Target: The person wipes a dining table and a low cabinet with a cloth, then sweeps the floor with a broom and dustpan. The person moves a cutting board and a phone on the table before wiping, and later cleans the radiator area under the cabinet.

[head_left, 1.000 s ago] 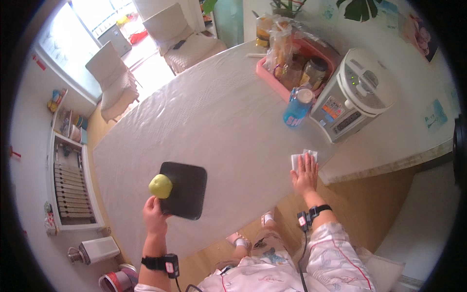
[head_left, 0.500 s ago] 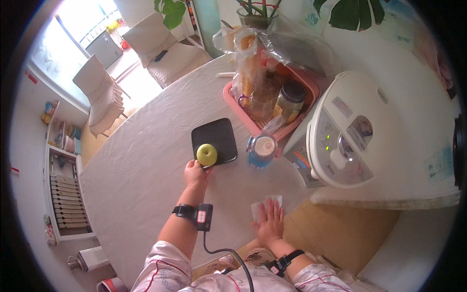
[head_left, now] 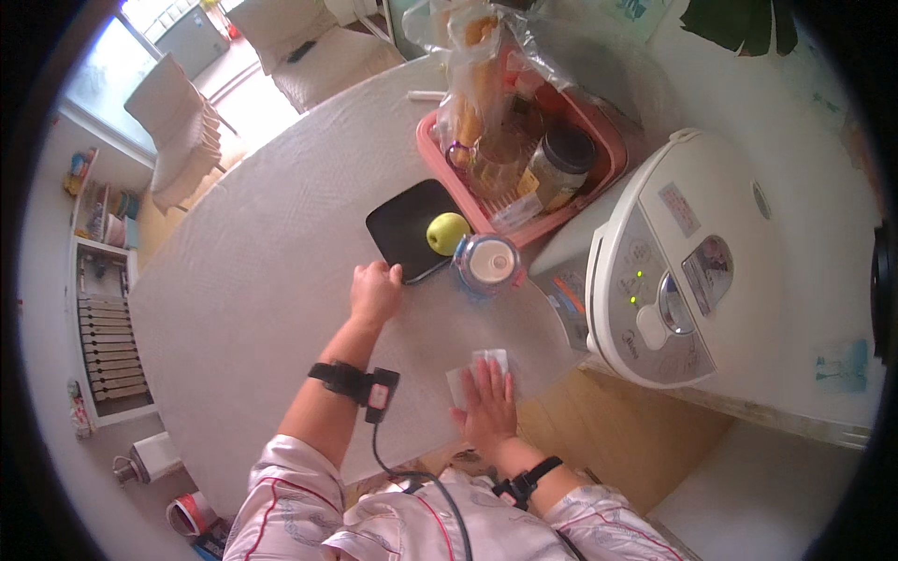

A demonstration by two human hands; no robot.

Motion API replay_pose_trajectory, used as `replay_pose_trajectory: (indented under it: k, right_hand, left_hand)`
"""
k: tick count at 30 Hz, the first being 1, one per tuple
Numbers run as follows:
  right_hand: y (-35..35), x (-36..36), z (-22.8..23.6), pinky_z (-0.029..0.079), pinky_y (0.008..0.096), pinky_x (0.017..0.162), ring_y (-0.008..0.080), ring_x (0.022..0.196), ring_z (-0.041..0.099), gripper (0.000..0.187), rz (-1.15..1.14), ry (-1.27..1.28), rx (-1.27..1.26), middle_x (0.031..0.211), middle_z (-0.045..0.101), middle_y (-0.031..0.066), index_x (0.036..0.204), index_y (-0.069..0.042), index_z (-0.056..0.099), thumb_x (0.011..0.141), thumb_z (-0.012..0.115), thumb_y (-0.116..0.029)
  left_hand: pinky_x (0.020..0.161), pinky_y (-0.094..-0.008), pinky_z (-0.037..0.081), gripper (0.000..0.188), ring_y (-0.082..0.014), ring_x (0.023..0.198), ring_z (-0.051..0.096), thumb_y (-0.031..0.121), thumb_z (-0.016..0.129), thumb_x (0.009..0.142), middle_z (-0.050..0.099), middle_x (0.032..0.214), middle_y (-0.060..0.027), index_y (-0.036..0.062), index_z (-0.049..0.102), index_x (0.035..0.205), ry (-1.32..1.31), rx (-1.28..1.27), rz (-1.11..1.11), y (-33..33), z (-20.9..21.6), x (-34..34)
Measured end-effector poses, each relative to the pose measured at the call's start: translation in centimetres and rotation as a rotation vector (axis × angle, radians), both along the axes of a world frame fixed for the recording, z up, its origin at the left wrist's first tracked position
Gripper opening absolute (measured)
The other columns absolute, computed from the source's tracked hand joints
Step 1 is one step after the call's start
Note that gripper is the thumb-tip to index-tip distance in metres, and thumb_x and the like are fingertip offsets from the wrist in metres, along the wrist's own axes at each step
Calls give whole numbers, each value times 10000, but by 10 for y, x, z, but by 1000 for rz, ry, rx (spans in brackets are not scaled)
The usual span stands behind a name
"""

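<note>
Black square tray (head_left: 404, 227) is left of white-lidded bottle (head_left: 490, 262), near pink basket (head_left: 431, 148). Green apple (head_left: 448, 234) sits at tray's right edge. Left hand (head_left: 376, 294) grips tray's near edge. Right hand (head_left: 489, 409) presses white tissue (head_left: 456, 383), fingers slightly spread.

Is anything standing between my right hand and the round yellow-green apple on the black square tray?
Yes, partly: the translucent blue bottle with the round white lid stands close beside the apple, on the side nearer your right hand, crowding the direct path. Whether it touches the apple isn't clear.
</note>
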State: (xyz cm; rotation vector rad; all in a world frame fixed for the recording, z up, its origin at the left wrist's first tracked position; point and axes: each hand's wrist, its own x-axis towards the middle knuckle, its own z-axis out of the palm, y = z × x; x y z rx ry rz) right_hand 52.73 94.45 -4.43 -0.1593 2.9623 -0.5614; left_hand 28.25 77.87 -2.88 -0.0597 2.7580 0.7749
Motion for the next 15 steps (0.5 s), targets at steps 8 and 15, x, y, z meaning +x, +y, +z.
replay_pose_trajectory:
  k: [8, 15]
  right_hand:
    - [41, -55, -16, 137, 549, 1095, 307, 1397, 134, 736, 129, 101, 217, 1517, 137, 130, 1447, -113, 210, 869, 460, -493]
    - [-80, -20, -25, 72, 539, 1109, 379, 1401, 33, 859, 275, 162, 268, 1513, 48, 212, 1460, -44, 87, 851, 493, -493]
  left_hand:
    - [727, -357, 493, 250, -267, 811, 610, 231, 605, 851, 625, 911, -149, 42, 619, 1014, 44, 446, 161, -82, 32, 92]
    - [671, -315, 485, 169, -189, 724, 598, 146, 580, 850, 645, 826, -112, 28, 635, 957, -202, 609, 399, -230, 43, 313]
